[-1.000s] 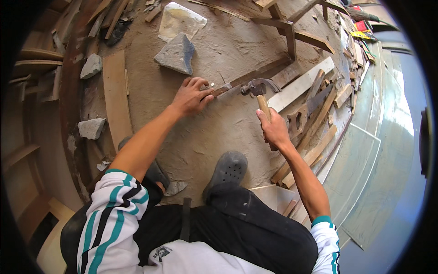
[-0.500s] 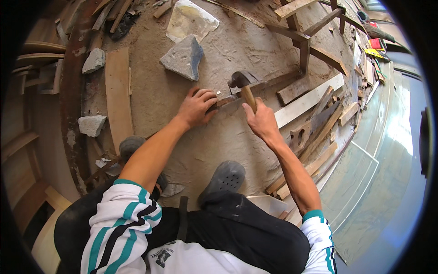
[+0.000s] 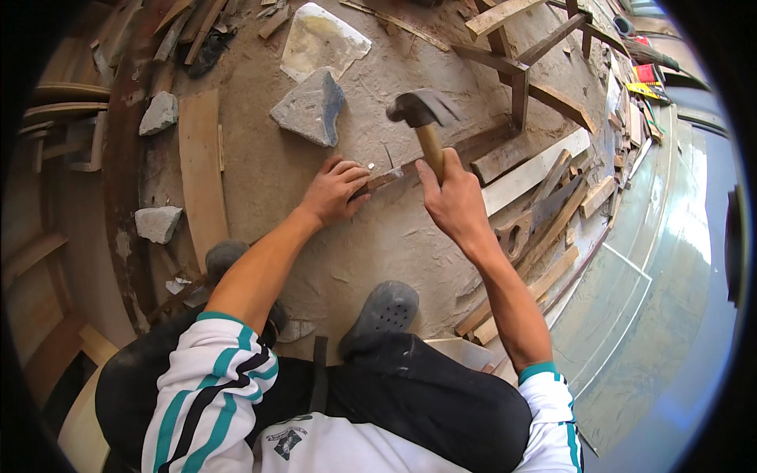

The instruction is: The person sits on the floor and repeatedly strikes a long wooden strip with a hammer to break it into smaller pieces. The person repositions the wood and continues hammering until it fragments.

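Observation:
My right hand (image 3: 453,201) grips the wooden handle of a claw hammer (image 3: 423,118), whose dark metal head is raised above the work. My left hand (image 3: 336,189) presses down on the near end of a narrow wooden strip (image 3: 441,158) lying on the dusty ground. A thin nail (image 3: 388,155) stands upright in the strip just past my left fingers, below the hammer head.
A grey stone slab (image 3: 310,108) and a pale broken slab (image 3: 323,41) lie beyond the hands. A long plank (image 3: 201,177) lies at left with stone chunks (image 3: 158,223). Piled wood offcuts and a handsaw (image 3: 532,225) crowd the right. My grey shoe (image 3: 385,310) rests below.
The hammer has swung up from the strip and its head is now lifted above the nail. My left hand has stayed on the strip.

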`<state>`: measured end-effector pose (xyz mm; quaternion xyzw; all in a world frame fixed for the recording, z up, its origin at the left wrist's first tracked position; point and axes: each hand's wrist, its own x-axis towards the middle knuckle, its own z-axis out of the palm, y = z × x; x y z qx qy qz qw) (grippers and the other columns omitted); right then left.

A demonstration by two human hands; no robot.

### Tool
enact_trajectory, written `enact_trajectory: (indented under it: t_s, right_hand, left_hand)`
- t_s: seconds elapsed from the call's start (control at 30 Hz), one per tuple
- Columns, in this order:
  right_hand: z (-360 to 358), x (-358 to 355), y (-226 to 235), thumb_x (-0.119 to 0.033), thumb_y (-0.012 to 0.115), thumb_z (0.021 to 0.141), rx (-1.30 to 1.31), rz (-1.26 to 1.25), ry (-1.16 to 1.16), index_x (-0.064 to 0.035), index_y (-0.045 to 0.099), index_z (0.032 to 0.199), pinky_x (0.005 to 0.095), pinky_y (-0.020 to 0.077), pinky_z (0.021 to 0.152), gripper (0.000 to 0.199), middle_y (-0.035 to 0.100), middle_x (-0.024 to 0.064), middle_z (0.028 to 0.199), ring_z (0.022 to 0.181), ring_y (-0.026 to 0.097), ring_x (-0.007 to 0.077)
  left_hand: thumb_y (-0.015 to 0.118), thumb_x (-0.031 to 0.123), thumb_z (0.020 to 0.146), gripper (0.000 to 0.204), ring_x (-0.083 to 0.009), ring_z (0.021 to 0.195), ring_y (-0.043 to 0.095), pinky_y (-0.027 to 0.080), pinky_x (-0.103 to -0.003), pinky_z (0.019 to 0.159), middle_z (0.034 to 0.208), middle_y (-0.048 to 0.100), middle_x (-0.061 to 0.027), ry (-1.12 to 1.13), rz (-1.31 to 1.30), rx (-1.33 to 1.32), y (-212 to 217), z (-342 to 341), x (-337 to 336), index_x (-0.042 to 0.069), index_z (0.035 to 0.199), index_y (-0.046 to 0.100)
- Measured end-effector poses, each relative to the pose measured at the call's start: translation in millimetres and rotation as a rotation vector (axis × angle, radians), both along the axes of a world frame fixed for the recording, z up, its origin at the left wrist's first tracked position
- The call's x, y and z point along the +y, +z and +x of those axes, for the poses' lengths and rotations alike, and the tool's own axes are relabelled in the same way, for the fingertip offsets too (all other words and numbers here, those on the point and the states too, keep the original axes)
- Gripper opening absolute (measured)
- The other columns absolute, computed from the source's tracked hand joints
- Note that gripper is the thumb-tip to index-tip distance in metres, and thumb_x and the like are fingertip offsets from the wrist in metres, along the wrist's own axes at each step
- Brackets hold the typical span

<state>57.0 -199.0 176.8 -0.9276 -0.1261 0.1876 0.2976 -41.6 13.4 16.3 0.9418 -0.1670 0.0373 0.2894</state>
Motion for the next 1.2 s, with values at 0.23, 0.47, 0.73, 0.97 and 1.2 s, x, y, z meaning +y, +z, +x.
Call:
enact_trajectory:
  t_s: [0.23,0.47,0.73,0.97,1.2]
  right_hand:
    - [-6,-21,-47,-0.027,0.057,0.102,0.081,-0.202,0.077,-0.0041,0.050,0.106,0.0565,0.0480,0.064,0.025,0.060,0.0321,0.070,0.076,0.065,0.0525]
    - [-21,-21,-39,-0.027,0.057,0.100,-0.155,0.178,-0.014,-0.0013,0.048,0.103,0.0617,0.0484,0.065,0.027,0.063,0.0336,0.075,0.077,0.063,0.0553]
    - [-11,-18,-20,-0.029,0.056,0.101,-0.019,0.005,-0.030,0.0005,0.050,0.111,0.0582,0.0469,0.065,0.032,0.063,0.0350,0.079,0.079,0.064,0.0534]
    - [4,-6,-19,-0.025,0.060,0.099,-0.037,-0.105,0.048,-0.0019,0.049,0.111,0.0578,0.0486,0.066,0.029,0.061,0.0350,0.073,0.077,0.063,0.0550]
    - [-17,-27,-63,-0.030,0.061,0.098,0.051,-0.237,0.111,0.0005,0.052,0.109,0.0592,0.0479,0.070,0.034,0.062,0.0367,0.077,0.080,0.063,0.0558]
  left_hand:
    - [0.075,0.027,0.086,0.033,-0.0197,0.123,0.056,0.033,-0.043,0.116,0.124,0.067,-0.0021,-0.017,-0.005,-0.031,2,7,-4,0.007,0.112,0.072]
    - [0.076,0.025,0.085,0.032,-0.0195,0.124,0.055,0.031,-0.043,0.117,0.123,0.067,-0.0023,-0.015,-0.006,-0.034,3,5,-3,0.006,0.110,0.072]
    - [0.076,0.024,0.084,0.031,-0.0195,0.123,0.055,0.032,-0.043,0.116,0.121,0.067,-0.0015,-0.005,0.026,-0.072,0,3,0,0.007,0.109,0.072]
    - [0.076,0.026,0.084,0.031,-0.0198,0.121,0.055,0.033,-0.043,0.115,0.121,0.066,-0.0008,-0.003,0.054,-0.081,-2,-3,-2,0.008,0.110,0.072]
    - [0.076,0.027,0.084,0.035,-0.0212,0.120,0.055,0.035,-0.043,0.113,0.120,0.065,-0.0015,-0.007,0.049,-0.083,8,2,-5,0.008,0.112,0.071]
